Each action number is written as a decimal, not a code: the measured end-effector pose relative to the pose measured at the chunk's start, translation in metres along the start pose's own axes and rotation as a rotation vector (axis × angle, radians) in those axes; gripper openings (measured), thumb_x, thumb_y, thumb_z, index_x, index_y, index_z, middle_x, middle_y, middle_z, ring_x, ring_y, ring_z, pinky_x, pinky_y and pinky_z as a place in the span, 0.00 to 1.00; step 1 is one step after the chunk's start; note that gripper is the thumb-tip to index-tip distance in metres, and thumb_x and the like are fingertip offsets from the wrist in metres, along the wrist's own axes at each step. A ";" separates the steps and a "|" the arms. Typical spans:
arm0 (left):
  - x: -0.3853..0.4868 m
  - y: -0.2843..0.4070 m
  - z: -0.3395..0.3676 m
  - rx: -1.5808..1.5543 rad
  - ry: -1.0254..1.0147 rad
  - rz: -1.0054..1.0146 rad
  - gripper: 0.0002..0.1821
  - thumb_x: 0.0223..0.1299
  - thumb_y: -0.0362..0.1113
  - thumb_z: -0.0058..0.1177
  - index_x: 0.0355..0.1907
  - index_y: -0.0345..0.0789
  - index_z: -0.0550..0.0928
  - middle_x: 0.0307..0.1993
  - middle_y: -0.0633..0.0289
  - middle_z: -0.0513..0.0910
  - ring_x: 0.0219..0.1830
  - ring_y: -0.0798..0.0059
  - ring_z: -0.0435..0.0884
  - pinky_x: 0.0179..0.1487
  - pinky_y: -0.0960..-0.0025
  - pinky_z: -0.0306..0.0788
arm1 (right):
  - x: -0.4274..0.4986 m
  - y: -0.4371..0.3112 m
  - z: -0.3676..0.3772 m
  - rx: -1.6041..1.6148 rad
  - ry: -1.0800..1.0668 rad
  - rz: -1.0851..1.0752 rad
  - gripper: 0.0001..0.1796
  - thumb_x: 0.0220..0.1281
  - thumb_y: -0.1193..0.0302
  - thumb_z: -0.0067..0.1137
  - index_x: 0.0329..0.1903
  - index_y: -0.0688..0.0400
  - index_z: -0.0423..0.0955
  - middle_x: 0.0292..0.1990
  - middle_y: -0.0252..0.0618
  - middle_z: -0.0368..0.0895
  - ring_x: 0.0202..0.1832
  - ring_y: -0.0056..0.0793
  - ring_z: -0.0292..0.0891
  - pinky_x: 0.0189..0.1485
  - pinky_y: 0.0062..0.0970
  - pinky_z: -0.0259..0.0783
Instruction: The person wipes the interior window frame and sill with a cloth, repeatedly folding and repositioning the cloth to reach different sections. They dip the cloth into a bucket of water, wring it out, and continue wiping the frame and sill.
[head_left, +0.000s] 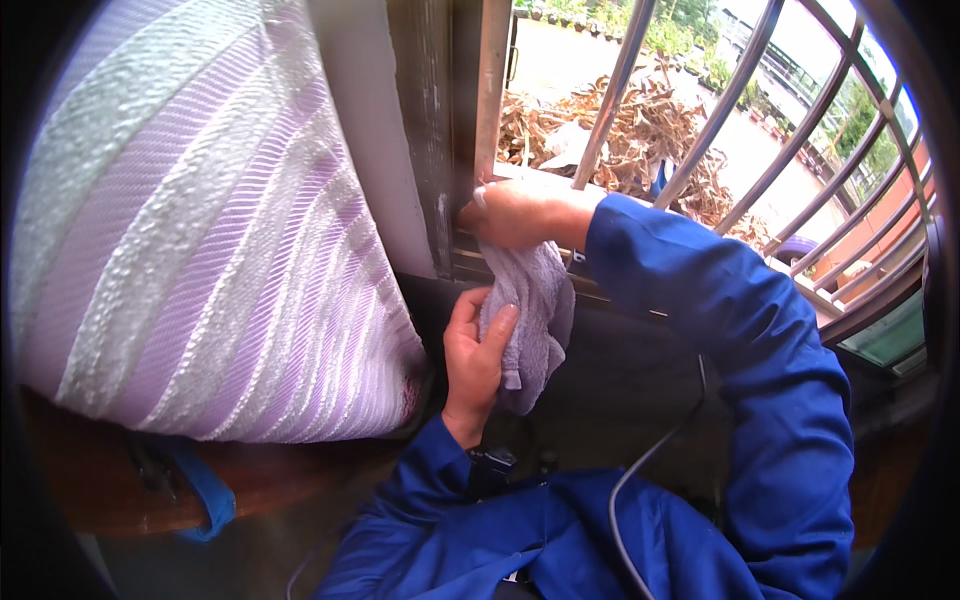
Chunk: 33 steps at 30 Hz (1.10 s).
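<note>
A grey-purple terry cloth (534, 322) hangs in loose folds between my two hands. My left hand (480, 341) grips its near side, thumb on top. Farther up, my right hand (517, 214) has hold of the cloth's upper end and presses into the lower corner of the window frame (435, 135). The right fingertips are partly hidden against the dark wood. Below the hands, the rest of the cloth dangles free over a dark area.
Metal window bars (615, 94) run along the right, with dry leaves (645, 127) heaped outside. A striped white-and-purple fabric (225, 247) covers something at left, above a brown wooden edge (285, 487) with a blue strap (214, 499). A grey cable (619, 510) crosses my front.
</note>
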<state>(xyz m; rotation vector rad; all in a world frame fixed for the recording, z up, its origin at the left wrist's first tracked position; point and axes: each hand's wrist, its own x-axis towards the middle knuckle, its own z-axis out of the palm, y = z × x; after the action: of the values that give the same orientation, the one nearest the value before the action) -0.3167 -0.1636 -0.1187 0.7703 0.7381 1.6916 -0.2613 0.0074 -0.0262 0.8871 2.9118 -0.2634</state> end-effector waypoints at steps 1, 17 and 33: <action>-0.001 0.000 0.000 -0.010 -0.001 0.003 0.13 0.63 0.30 0.52 0.49 0.29 0.72 0.39 0.60 0.80 0.39 0.82 0.77 0.45 0.77 0.71 | -0.004 0.000 0.000 -0.031 0.008 -0.035 0.17 0.57 0.70 0.49 0.49 0.52 0.79 0.38 0.46 0.83 0.42 0.42 0.80 0.46 0.34 0.74; 0.000 -0.002 -0.001 0.001 0.037 0.002 0.14 0.63 0.32 0.53 0.47 0.27 0.72 0.38 0.61 0.80 0.38 0.83 0.76 0.43 0.77 0.70 | -0.006 0.016 0.026 0.061 0.381 -0.197 0.07 0.50 0.75 0.53 0.33 0.60 0.78 0.29 0.47 0.79 0.33 0.44 0.78 0.38 0.36 0.73; -0.006 -0.011 -0.004 -0.039 0.082 0.041 0.13 0.63 0.32 0.53 0.47 0.28 0.73 0.39 0.61 0.79 0.39 0.83 0.76 0.45 0.77 0.70 | 0.000 0.016 0.014 0.076 0.130 -0.157 0.12 0.52 0.74 0.51 0.39 0.59 0.80 0.28 0.51 0.81 0.34 0.49 0.79 0.37 0.40 0.74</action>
<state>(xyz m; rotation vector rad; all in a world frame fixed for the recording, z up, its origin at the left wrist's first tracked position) -0.3124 -0.1677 -0.1308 0.6966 0.7482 1.7778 -0.2521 0.0176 -0.0422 0.7105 3.1163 -0.3427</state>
